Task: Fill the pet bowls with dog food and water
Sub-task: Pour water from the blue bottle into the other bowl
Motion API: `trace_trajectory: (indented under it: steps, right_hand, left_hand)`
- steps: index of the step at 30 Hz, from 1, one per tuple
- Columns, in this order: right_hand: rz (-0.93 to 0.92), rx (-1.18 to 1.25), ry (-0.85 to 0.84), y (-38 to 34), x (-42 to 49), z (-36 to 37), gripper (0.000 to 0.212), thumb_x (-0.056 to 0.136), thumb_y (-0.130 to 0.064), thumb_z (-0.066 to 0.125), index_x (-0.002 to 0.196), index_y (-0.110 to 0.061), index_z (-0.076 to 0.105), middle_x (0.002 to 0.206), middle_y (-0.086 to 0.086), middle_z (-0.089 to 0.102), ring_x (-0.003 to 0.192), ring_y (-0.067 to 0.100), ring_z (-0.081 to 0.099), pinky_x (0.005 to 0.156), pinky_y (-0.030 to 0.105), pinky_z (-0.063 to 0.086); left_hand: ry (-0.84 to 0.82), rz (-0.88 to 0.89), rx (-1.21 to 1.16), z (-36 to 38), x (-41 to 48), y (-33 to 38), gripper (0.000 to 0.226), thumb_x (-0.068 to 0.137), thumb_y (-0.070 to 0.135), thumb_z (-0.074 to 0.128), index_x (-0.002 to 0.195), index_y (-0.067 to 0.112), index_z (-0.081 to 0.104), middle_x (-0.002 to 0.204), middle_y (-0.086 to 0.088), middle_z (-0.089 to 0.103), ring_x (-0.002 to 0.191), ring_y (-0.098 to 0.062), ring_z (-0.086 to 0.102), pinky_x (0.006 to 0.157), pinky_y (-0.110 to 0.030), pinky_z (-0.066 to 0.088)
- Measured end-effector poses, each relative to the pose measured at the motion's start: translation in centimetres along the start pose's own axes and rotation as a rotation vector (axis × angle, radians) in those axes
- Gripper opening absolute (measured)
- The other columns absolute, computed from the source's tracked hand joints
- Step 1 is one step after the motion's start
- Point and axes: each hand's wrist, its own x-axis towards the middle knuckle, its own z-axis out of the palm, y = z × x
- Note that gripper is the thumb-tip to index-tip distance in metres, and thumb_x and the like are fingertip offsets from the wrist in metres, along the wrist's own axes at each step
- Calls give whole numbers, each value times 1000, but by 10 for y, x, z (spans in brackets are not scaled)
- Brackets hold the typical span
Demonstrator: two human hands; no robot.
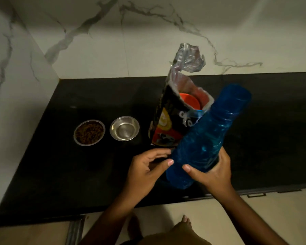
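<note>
Both forearms reach forward; the right hand (213, 171) is curled in a grip, the left hand (148, 167) half-open beside it.

Bowls, bag and bottle on the bench

Two bowls sit mid-bench: the food-filled bowl (89, 132) left of the empty bowl (124, 128). Right of them stands the bag (168, 124); the tilted bottle (207, 138) is before it, near the front edge of the bench (60, 165).

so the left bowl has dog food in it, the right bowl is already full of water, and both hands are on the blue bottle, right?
Not quite. The head view shows the right bowl empty, bare steel with no water visible. The rest holds: the left bowl has dog food, the right hand grips the blue bottle, and the left hand touches it at the fingertips.
</note>
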Motion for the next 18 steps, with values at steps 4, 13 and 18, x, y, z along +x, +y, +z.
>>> trace_trajectory:
  steps: [4, 13, 18]
  right_hand:
    - [9, -16, -14, -7, -3, 48, 64, 61, -61, 80, 118, -52, 52, 115, -28, 63, 109, -2, 62, 87, 14, 50]
    - [106, -65, -190, -9, 6, 94, 91, 55, -36, 86, 136, -18, 49, 129, -18, 61, 122, 3, 57, 98, 17, 47]
    - [228, -102, -308, -10, 3, 97, 92, 56, -36, 87, 138, -30, 45, 129, -29, 57, 121, -6, 54, 92, 7, 44]
  left_hand:
    - [89, -79, -128, -50, 3, -10, 11, 85, 7, 69, 96, 10, 72, 90, -7, 76, 84, -21, 73, 71, -30, 60]
    - [510, -418, -224, -105, 38, -66, 22, 93, 7, 59, 114, 0, 61, 88, -23, 70, 68, -29, 72, 55, -28, 60]
    - [562, -471, -281, -112, 61, -73, 26, 93, 8, 60, 118, 1, 60, 85, -19, 71, 60, -28, 71, 53, -31, 60]
